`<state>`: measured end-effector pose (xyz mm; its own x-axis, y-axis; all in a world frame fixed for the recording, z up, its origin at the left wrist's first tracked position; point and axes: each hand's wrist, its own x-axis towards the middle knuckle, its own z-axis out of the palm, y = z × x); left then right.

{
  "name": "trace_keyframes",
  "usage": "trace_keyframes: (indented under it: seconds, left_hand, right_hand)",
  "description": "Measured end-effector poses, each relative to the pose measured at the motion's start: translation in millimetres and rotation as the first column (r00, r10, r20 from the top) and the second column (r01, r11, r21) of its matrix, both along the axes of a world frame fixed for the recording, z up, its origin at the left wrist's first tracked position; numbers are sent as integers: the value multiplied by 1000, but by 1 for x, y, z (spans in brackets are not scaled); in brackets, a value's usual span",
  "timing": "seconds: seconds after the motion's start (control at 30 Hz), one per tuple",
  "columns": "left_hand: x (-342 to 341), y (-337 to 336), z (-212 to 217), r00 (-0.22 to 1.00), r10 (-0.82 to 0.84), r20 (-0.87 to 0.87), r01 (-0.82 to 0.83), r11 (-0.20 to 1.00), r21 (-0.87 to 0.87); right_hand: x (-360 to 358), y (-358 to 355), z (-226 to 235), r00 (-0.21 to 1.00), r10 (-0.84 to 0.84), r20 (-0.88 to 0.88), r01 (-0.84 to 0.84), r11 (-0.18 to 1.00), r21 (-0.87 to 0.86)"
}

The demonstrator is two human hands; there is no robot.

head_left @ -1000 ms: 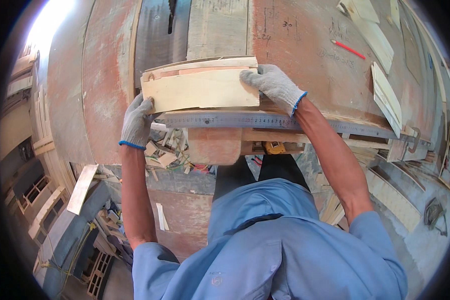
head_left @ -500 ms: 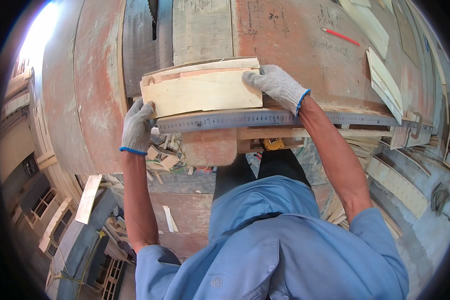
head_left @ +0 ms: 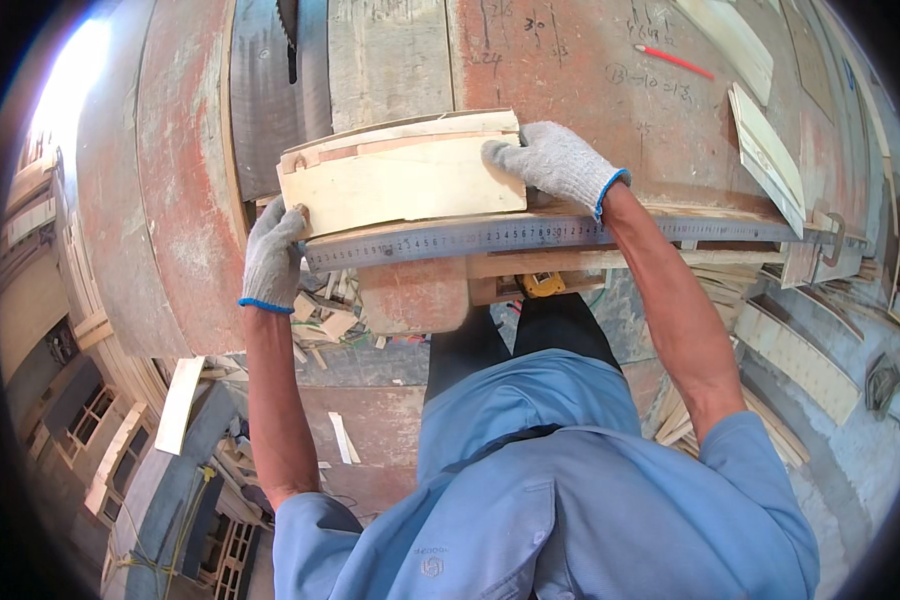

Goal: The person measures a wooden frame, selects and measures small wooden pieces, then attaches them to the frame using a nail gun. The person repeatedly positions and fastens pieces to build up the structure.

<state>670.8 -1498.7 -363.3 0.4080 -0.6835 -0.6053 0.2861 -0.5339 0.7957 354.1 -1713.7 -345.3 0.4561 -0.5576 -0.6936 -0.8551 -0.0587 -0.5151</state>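
Boards: stack of thin pale boards, held crosswise in front of the person, over the near edge of the desk; layers uneven at the far side, reddish strip showing between; can't tell if the stack rests on the desk or is lifted.
Left hand: left hand, grey knit glove, blue cuff; curled in at the lower left corner of the stack, closed on it, thumb side toward the board.
Right hand: right hand, same glove type; closed on the right end, thumb flat on the top face — other fingers mostly hidden.
Ruler: long metal ruler along the near desk edge, just below the stack; right forearm crosses over it.
Clamp: rusty clamp near the ruler's right end.
Pencil: red pencil on the desk, upper right, near dark handwritten marks.
Saw: toothed blade in a slot in the dark metal plate, beyond the stack, toward the left.
Loose boards: pale pieces at the right of the desk, another long board farther off.
Tape measure: yellow tape measure below the desk edge, in front of the person's legs.
Scraps: wood offcuts below the desk edge, right of the left wrist.
Clothing: blue short-sleeved shirt, dark trousers.
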Motion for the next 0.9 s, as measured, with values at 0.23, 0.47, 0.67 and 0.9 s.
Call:
trace_keyframes:
  seconds: [0.23,0.47,0.67,0.9]
  left_hand:
    - [5,-1,-11,999,-24,-40,24,1000,0]
    - [6,-2,-11,999,-33,-26,34,999,35]
    - [-2,-6,-1,1000,-26,15,26,999,37]
    - [-2,-6,-5,1000,-1,-1,1,999,48]
  right_hand:
    - [-1,-6,6,992,118,-38,-120,991,-57]
    - [-1,-4,2,975,214,-61,-222,955,-198]
    - [7,-6,18,938,264,-225,-301,942,-148]
    - [11,-3,24,924,283,-256,-320,941,-114]
